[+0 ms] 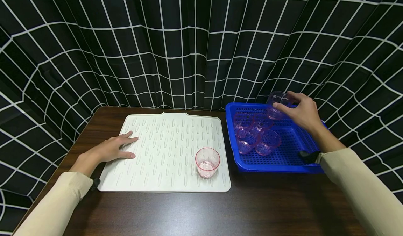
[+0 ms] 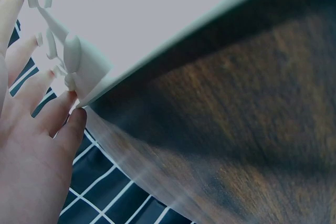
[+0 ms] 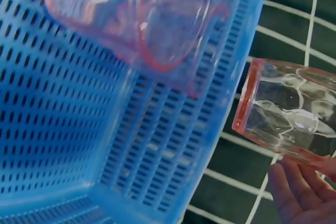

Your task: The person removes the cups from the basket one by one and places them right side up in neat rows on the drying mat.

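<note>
My right hand [image 1: 300, 111] grips a clear pink cup [image 1: 277, 105] above the back of the blue basket [image 1: 283, 168]. In the right wrist view, that cup [image 3: 289, 108] shows beyond the basket's rim, with the fingers [image 3: 299, 190] against its side. Several similar pink cups [image 1: 267, 143] sit together in the basket's left part. One more pink cup [image 1: 207, 162] stands upright on the right part of the white ridged drying tray [image 1: 157, 185]. With fingers spread, my left hand [image 1: 108, 149] rests at the tray's left edge, holding nothing.
The tray and basket lie side by side on a dark brown wooden table [image 1: 201, 211]. Behind and around the table hangs a black curtain with a white grid [image 1: 176, 47]. The basket has raised, perforated walls [image 3: 157, 129].
</note>
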The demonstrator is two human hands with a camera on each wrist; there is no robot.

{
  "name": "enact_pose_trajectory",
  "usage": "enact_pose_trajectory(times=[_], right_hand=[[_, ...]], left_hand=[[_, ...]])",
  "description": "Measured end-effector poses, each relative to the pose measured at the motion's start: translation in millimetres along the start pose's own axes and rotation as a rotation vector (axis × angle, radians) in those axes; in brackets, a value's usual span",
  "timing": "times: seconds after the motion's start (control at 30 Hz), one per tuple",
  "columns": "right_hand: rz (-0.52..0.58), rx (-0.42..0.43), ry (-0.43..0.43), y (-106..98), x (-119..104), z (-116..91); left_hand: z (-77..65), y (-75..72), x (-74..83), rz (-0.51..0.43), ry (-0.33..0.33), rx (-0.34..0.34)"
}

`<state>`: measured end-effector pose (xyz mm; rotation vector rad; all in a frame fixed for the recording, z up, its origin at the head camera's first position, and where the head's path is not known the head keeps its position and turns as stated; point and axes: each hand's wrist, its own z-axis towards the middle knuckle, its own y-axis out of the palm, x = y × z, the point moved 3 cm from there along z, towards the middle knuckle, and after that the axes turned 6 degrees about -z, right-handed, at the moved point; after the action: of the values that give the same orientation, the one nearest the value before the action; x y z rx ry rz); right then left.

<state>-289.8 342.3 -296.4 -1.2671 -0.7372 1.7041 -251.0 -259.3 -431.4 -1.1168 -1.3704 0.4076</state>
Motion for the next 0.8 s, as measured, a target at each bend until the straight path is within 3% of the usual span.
enact_pose_trajectory(times=[0.27, 0.8], right_hand=[[0.054, 0.006, -0.068, 9.2, -30.3, -4.5], [0.161, -0.067, -0.142, 41.3, -85.6, -11.2]], left_hand=[[-1.2, -1.1, 1.1, 0.005, 0.011, 0.003], [0.5, 0.0, -0.1, 0.012, -0.009, -0.008]])
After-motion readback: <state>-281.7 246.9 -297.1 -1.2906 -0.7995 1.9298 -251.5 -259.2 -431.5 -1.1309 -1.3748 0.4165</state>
